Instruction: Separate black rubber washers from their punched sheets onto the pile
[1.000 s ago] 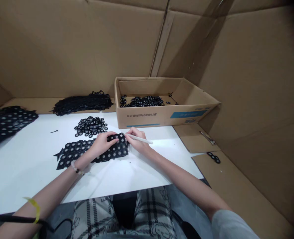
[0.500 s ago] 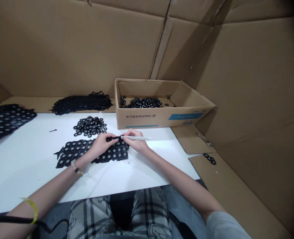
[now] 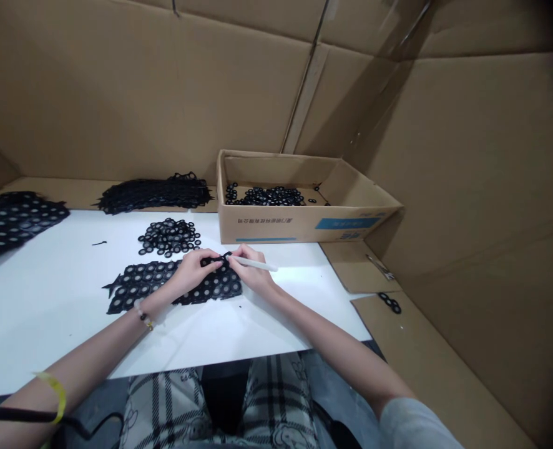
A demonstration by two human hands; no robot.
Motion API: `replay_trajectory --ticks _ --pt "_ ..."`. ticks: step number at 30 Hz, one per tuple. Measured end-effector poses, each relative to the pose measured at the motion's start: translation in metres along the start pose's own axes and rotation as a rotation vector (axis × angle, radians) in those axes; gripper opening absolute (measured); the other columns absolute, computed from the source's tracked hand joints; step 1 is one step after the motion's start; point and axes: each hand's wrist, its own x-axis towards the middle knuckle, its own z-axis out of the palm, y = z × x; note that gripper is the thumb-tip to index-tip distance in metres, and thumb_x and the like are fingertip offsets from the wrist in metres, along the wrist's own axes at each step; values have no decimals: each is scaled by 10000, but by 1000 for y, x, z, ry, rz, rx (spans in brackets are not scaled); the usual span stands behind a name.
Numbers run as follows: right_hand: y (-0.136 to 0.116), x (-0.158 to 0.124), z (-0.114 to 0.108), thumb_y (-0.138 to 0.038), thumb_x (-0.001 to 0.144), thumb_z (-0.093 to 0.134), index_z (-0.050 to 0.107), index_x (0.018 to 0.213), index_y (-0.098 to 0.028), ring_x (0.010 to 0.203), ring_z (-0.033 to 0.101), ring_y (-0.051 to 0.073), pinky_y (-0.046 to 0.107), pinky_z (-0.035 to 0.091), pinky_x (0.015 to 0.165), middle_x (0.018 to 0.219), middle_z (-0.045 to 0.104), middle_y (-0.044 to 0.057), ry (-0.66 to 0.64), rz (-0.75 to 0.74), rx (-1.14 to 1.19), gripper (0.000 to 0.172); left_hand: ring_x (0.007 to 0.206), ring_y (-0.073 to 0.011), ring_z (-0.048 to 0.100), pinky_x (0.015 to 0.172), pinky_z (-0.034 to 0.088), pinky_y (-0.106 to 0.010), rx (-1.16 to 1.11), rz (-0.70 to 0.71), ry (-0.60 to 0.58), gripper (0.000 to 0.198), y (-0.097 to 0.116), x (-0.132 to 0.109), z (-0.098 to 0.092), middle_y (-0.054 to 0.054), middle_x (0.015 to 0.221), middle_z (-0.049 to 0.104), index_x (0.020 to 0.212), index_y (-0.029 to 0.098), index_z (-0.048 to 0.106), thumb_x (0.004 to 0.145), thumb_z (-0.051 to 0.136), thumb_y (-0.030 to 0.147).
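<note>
Under the fingers [image 3: 210, 262], black ring sheet [image 3: 218, 285] (punched)

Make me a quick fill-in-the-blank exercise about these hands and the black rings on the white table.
The hand holding the white pen-shaped tool is the person's ____ one. The other hand rests on a perforated black sheet of joined ____. More black rings lie inside the box, which is made of ____. The beaded bracelet is on the person's ____ wrist.

right, rings, cardboard, left
</note>
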Motion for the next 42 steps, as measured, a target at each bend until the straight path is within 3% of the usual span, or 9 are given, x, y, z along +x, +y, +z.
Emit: replay_trajectory --ticks 5,9,11,14,18,35,42 --pt "2 3 -13 -309 773 597 540 664 -208 671 610 167 270 438 626 713 661 10 24 -8 30 159 925 -259 664 848 477 -355 140 -56 -26 289 -3 4 -11 -64 980 745 923 186 710 787 614 422" --pt "1 8 -23 -273 734 638 556 660 -193 921 674 215 311 489 800 968 720 79 -13 7 192 136 907 -247 662 830 473 -342 117 -51 -46 251 -6 4 -8 -49 943 745 867 192 702 799 600 411" --pt "0 9 -22 -269 727 651 568 659 -187 996 664 226 321 479 856 1002 717 94 -62 -9 223 135 922 -243 659 844 468 -340 78 -31 -64 251 -5 3 -5 -47 958 743 880 192 703 806 596 407" --pt "1 7 -16 -281 728 654 578 654 -191 828 670 197 294 482 751 834 715 55 -109 -22 148 139 938 -247 658 871 461 -347 50 -15 -58 258 -3 1 -2 -53 973 743 897 187 707 800 610 405" --pt "6 6 -12 -323 737 650 564 649 -199 605 572 149 255 415 586 638 634 -6 -94 -4 59 174 929 -249 662 877 467 -353 30 -17 -45 256 -3 1 0 -64 969 746 887 177 714 787 625 395" --pt "1 4 -13 -314 749 617 530 665 -201 597 540 139 242 381 561 638 606 -15 -85 28 33 166 907 -237 668 876 475 -337 -88 -60 -32 244 -5 1 5 -49 937 755 862 182 730 753 657 388" --pt "-4 -2 -4 -337 812 570 508 691 -218 685 580 160 266 407 637 722 628 -10 -27 -31 -40 180 882 -237 664 837 493 -342 -115 -58 -30 250 -7 3 6 -44 927 751 871 180 711 760 625 386"
